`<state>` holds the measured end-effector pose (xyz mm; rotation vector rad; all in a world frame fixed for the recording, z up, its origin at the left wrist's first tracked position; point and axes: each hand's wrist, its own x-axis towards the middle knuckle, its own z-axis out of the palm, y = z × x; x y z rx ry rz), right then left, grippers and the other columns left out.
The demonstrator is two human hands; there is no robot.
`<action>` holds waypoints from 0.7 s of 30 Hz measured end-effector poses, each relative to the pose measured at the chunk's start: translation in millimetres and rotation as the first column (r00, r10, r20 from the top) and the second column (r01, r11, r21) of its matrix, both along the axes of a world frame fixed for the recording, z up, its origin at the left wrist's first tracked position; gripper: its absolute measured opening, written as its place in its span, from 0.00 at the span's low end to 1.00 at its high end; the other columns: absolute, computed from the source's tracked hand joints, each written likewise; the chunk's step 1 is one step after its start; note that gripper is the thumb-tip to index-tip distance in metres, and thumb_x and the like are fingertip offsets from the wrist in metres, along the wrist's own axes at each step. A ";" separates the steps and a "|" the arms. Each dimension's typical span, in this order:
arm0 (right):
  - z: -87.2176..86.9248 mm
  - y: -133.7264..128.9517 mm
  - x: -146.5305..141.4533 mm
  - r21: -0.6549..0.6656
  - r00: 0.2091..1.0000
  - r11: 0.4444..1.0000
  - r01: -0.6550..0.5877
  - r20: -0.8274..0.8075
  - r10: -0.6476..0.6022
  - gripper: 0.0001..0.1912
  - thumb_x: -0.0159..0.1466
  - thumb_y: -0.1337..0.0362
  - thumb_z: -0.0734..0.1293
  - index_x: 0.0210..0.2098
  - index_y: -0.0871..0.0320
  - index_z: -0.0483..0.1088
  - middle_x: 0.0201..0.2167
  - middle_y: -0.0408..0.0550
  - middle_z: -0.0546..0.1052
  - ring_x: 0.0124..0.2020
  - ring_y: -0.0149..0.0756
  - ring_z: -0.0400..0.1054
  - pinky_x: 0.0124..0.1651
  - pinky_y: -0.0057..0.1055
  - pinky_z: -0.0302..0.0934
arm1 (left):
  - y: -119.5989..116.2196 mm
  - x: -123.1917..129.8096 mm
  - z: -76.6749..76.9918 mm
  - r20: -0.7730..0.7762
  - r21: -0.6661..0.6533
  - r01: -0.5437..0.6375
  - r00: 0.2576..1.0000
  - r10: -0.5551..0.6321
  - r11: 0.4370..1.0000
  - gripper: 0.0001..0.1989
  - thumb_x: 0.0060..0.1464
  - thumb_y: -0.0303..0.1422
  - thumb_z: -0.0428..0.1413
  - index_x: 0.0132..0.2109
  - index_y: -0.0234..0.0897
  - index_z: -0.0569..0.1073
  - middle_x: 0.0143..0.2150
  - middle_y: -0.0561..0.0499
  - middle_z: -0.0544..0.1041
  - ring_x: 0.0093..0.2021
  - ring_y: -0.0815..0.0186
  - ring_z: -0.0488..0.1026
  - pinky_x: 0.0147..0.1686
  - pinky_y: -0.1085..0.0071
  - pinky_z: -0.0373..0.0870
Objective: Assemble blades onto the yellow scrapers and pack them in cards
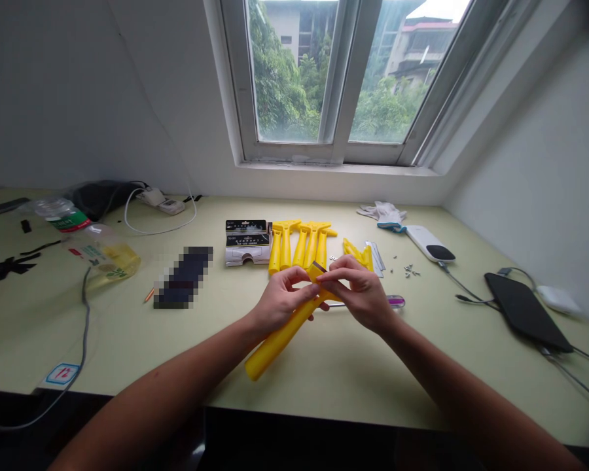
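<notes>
Above the front of the table I hold a yellow scraper [281, 342], its long handle slanting down to the left. My left hand [283, 297] is closed around it just below the head. The fingers of my right hand [357, 288] pinch at the head, close to a dark strip at its end; whether they hold a small part there is hidden. Behind my right hand lies a screwdriver [396, 301] with a clear and purple handle. Several more yellow scrapers [300, 245] lie beyond my hands. Yellow plastic pieces [358, 254] and metal blades [377, 260] are beside them.
Small screws [411, 269] lie scattered right of the blades. A black and white box [248, 242] stands left of the scrapers. Further left are a blurred-out dark object [184, 278] and a bottle [98, 245]. Gloves [383, 212], a white device [429, 243] and a black phone [527, 311] lie right.
</notes>
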<state>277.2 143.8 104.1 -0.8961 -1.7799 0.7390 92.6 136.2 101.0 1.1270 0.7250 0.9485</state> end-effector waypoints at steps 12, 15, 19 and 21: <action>2.0 6.1 5.5 -0.245 0.993 0.963 -0.115 -0.046 0.107 0.19 0.57 0.56 0.73 0.46 0.52 0.67 0.36 0.44 0.71 0.39 0.36 0.66 0.43 0.36 0.62 | 1.3 -4.0 -2.6 -0.087 0.081 0.071 0.994 -0.064 0.994 0.19 0.50 0.44 0.63 0.40 0.34 0.70 0.36 0.45 0.79 0.35 0.55 0.80 0.25 0.70 0.74; 8.0 6.6 10.2 -0.340 0.982 0.924 -0.175 0.009 0.189 0.15 0.58 0.54 0.71 0.41 0.56 0.71 0.35 0.46 0.73 0.37 0.36 0.68 0.39 0.34 0.62 | 0.8 -4.0 -4.6 -0.144 0.098 0.088 0.987 -0.074 0.991 0.19 0.50 0.45 0.62 0.41 0.34 0.71 0.33 0.45 0.80 0.35 0.56 0.80 0.27 0.70 0.74; 11.8 6.4 13.1 -0.335 0.973 0.920 -0.204 0.036 0.229 0.12 0.59 0.55 0.71 0.35 0.57 0.73 0.34 0.46 0.74 0.37 0.36 0.68 0.38 0.33 0.62 | -1.0 -3.0 -5.1 -0.178 0.096 0.096 0.981 -0.078 0.991 0.18 0.51 0.45 0.61 0.40 0.34 0.71 0.31 0.44 0.80 0.34 0.56 0.81 0.27 0.70 0.74; 11.1 6.3 12.0 -0.334 0.972 0.920 -0.205 0.039 0.231 0.12 0.59 0.55 0.71 0.36 0.57 0.73 0.35 0.46 0.74 0.37 0.36 0.68 0.39 0.33 0.62 | -1.6 -2.5 -4.4 -0.169 0.086 0.099 0.982 -0.083 0.991 0.18 0.51 0.44 0.62 0.40 0.34 0.71 0.32 0.43 0.80 0.34 0.55 0.81 0.27 0.70 0.74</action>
